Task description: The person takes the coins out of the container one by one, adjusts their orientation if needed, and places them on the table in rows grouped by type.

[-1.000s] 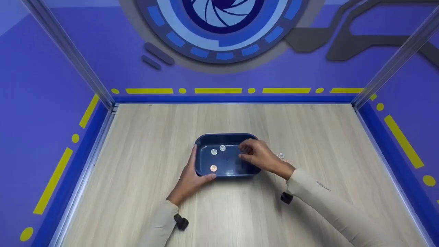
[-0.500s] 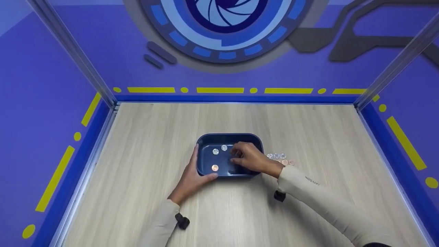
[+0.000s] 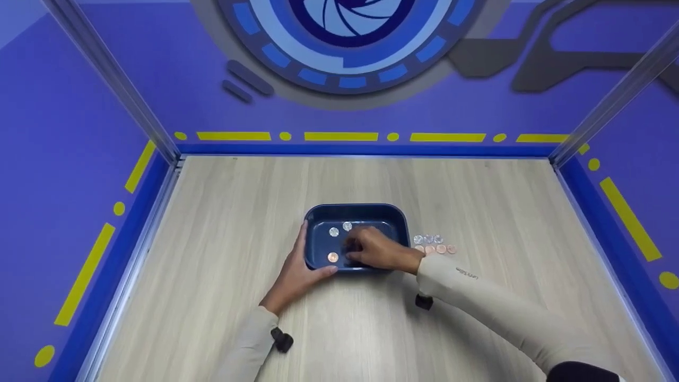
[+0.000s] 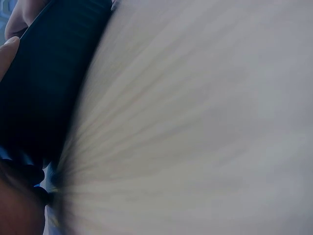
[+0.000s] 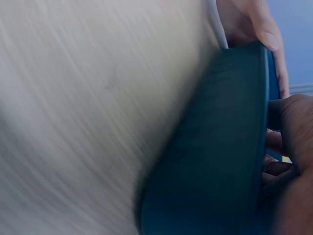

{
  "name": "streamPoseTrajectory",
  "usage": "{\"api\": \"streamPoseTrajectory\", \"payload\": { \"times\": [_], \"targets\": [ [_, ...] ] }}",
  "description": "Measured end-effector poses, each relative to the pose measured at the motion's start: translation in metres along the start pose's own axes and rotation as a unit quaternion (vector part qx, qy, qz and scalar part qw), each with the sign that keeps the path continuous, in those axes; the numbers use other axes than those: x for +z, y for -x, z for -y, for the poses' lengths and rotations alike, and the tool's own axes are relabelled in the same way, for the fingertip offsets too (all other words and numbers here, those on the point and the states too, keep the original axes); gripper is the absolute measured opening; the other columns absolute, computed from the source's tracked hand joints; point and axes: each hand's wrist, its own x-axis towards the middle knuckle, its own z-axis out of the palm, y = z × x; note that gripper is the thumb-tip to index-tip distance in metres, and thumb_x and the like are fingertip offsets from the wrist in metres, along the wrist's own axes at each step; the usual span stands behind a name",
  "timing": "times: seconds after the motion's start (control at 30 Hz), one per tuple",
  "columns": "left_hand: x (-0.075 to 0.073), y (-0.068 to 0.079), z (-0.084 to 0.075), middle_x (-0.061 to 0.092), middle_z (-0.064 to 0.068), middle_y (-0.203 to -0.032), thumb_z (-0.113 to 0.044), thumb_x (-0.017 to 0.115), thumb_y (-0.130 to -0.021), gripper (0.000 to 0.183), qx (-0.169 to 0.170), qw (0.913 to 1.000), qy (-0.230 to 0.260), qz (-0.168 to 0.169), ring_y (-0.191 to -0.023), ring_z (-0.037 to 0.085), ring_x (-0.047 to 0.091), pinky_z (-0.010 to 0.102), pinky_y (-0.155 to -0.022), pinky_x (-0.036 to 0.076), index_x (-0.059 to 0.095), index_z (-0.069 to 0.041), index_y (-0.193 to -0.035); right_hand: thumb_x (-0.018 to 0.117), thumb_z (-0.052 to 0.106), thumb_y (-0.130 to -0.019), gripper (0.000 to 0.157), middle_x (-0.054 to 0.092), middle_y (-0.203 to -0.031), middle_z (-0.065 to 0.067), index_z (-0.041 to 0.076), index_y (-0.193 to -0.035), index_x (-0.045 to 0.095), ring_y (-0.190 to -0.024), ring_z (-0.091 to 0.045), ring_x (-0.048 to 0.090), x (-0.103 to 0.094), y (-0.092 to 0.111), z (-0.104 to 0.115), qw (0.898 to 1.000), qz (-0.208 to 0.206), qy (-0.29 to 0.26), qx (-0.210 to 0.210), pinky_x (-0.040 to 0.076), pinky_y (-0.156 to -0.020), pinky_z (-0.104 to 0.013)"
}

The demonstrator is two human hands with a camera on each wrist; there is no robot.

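Note:
A dark blue plastic container (image 3: 381, 212), low with rounded corners, stands on the table. My left hand (image 3: 295, 271) holds its near left corner, fingers along the left wall and thumb over the front rim. My right hand (image 3: 375, 248) reaches inside over the right wall, thumb and forefinger bent and apart close to the bottom. No coin shows between them. Two silver coins, one a silver coin (image 3: 333, 232) and the other a silver coin (image 3: 347, 226), lie near the fingertips, with a copper coin (image 3: 332, 257) nearer the front wall.
Right of the container lie a row of silver coins (image 3: 428, 239) and, just in front, a row of copper coins (image 3: 441, 249). Blue panels, among them the back wall (image 3: 339, 119), border the wooden table (image 3: 228, 212) on three sides.
My right hand has moved left and lower inside the container, towards the coins there, uncovering the rows of coins on the table. My left hand keeps its hold on the container.

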Motion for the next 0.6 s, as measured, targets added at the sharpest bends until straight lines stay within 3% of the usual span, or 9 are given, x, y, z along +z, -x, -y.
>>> {"api": "streamPoseTrajectory", "payload": {
  "times": [0.4,0.6],
  "targets": [
    [-0.001,0.001,0.003,0.023,0.014,-0.181,-0.048,0.097,-0.082,0.137,0.005,1.0000,-0.002,0.001,-0.159,0.034,0.037,0.054,-0.128,0.030,0.004,-0.027,-0.179,0.082,0.004,-0.095,0.018,0.078,-0.100,-0.013,-0.002,-0.113,0.080,-0.090,-0.026,0.071,0.016,-0.012,0.004,1.000,0.026,-0.005,-0.001,0.059,-0.080,-0.039],
    [-0.001,-0.001,0.001,0.023,0.016,-0.181,-0.047,0.097,-0.082,0.136,0.006,1.0000,-0.002,0.003,-0.160,0.034,0.036,0.054,-0.129,0.030,0.004,-0.025,-0.180,0.083,0.004,-0.094,0.015,0.078,-0.094,-0.009,0.000,-0.109,0.081,-0.084,-0.020,0.068,0.018,-0.019,0.005,0.999,0.030,0.000,-0.011,0.057,-0.076,-0.036]
  ]
}}
